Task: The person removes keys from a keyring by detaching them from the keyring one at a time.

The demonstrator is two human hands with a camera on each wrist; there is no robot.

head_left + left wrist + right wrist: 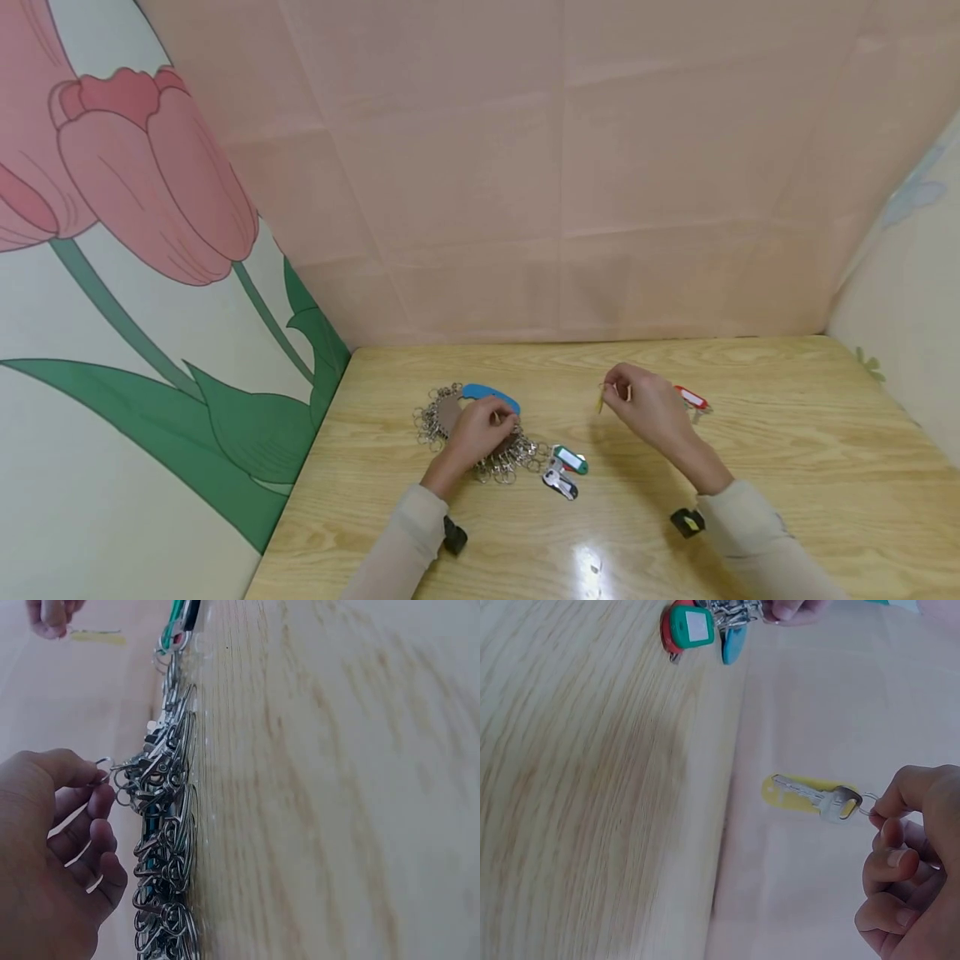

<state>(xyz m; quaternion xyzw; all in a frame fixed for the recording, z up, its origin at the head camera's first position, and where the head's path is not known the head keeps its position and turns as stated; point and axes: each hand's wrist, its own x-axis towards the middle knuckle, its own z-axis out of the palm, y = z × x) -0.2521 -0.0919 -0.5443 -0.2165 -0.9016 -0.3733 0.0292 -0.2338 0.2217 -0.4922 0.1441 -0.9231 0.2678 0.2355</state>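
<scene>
My right hand [652, 408] is raised above the table. Its thumb and forefinger pinch the split ring [868, 799] of a silver key [832, 801], which hangs with a yellow key tag [774, 795]. My left hand [474, 432] is over a big key holder with a brown body [448, 413], a curved blue part [489, 395] and many metal clasps and rings [504, 467] along its edge. In the left wrist view, the left thumb and forefinger pinch a small metal loop [104, 763] beside the clasps [157, 776].
Right of the key holder lie a green key tag [572, 459], a red tag partly under it and a black-headed key [560, 483]. Beyond the right hand is a red key tag [692, 397] with a key. The wooden table [810, 467] meets a pink cloth backdrop [465, 208].
</scene>
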